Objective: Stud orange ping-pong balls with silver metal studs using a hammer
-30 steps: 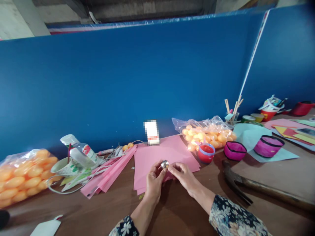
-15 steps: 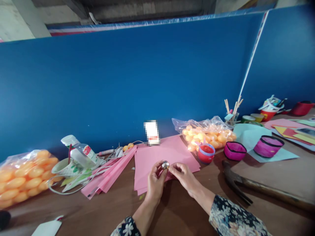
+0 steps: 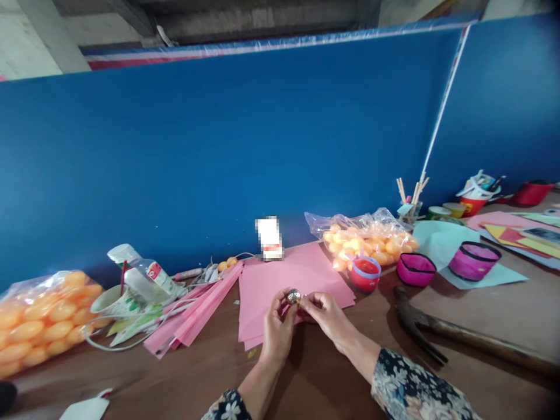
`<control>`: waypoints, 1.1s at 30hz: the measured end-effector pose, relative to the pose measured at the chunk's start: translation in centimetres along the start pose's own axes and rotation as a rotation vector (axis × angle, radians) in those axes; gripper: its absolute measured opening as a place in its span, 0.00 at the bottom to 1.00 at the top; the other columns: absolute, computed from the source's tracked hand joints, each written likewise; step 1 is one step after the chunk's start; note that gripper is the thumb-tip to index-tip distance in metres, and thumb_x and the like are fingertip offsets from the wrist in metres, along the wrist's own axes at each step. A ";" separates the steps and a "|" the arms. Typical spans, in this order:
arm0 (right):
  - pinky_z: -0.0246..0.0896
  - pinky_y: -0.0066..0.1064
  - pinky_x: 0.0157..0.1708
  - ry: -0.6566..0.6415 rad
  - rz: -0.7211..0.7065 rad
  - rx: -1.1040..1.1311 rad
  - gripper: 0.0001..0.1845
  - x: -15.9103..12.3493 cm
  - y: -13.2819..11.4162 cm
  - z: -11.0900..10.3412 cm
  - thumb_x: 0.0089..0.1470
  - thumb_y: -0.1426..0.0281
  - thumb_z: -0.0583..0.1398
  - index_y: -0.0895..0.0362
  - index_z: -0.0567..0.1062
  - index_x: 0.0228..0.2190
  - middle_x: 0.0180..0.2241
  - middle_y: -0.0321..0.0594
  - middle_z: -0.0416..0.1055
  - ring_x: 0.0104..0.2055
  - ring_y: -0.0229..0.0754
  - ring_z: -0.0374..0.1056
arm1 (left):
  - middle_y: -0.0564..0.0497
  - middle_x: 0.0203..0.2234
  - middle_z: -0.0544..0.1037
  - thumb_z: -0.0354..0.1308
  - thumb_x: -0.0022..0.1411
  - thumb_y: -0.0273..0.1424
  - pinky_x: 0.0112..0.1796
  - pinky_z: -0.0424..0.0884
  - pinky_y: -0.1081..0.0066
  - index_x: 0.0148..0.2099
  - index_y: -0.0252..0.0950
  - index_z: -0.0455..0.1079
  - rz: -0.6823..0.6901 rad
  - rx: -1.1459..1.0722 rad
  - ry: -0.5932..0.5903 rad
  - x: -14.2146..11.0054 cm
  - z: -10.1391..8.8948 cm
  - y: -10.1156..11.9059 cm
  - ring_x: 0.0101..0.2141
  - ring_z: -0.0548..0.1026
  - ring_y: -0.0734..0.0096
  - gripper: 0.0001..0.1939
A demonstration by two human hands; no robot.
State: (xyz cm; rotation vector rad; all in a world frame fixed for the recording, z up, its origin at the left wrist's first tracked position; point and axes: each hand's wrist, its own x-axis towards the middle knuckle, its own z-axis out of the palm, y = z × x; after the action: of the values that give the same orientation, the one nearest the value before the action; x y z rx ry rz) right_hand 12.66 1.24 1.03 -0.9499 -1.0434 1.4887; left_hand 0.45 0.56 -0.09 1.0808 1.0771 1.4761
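A small shiny silver ball [image 3: 293,296] is pinched between the thumb and fingers of my left hand [image 3: 279,329]. My right hand [image 3: 327,315] is closed in a pinch at the ball's right side, where a tiny gold-coloured bit shows; what those fingertips grip is too small to make out. Both hands hover over the near edge of a stack of pink paper sheets [image 3: 284,280].
Bags of orange balls [image 3: 44,321] lie left and back right. A hammer [image 3: 472,335], magenta fabric rings [image 3: 416,271] and a red cup [image 3: 364,277] are on the right. Left stand a tilted bottle [image 3: 153,277] and pink strips [image 3: 205,309]. A blue partition [image 3: 271,128] rises behind.
The view has tilted up slightly. My left hand has shifted a little to the right, and both hands keep their pinch at the silver ball.
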 end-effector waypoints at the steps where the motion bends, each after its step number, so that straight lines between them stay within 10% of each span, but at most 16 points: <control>1: 0.66 0.33 0.32 0.003 0.003 0.006 0.19 0.0 0.1 0.0 0.38 0.56 0.64 0.61 0.73 0.23 0.22 0.37 0.71 0.27 0.40 0.69 | 0.46 0.39 0.75 0.61 0.49 0.30 0.44 0.67 0.67 0.44 0.37 0.67 0.005 0.009 0.001 0.0 0.0 0.0 0.42 0.72 0.64 0.18; 24: 0.68 0.33 0.31 0.029 -0.177 -0.202 0.17 0.3 1.1 -0.4 0.46 0.57 0.60 0.58 0.68 0.31 0.29 0.39 0.71 0.31 0.43 0.70 | 0.43 0.45 0.72 0.57 0.53 0.36 0.47 0.66 0.62 0.49 0.35 0.64 -0.024 -0.046 -0.080 -0.1 -0.3 -0.5 0.47 0.70 0.59 0.21; 33: 0.68 0.33 0.35 0.001 -0.394 -0.429 0.18 -0.4 0.9 -0.1 0.48 0.72 0.59 0.54 0.66 0.43 0.41 0.43 0.67 0.34 0.39 0.69 | 0.43 0.41 0.75 0.59 0.52 0.36 0.38 0.71 0.67 0.48 0.34 0.65 -0.121 -0.140 -0.038 -0.2 -0.1 0.3 0.39 0.74 0.63 0.21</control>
State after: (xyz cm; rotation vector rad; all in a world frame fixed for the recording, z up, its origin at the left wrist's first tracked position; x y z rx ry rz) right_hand 12.50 0.73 0.14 -0.9643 -1.4885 0.9570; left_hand 0.37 0.29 0.13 0.9264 0.9796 1.4075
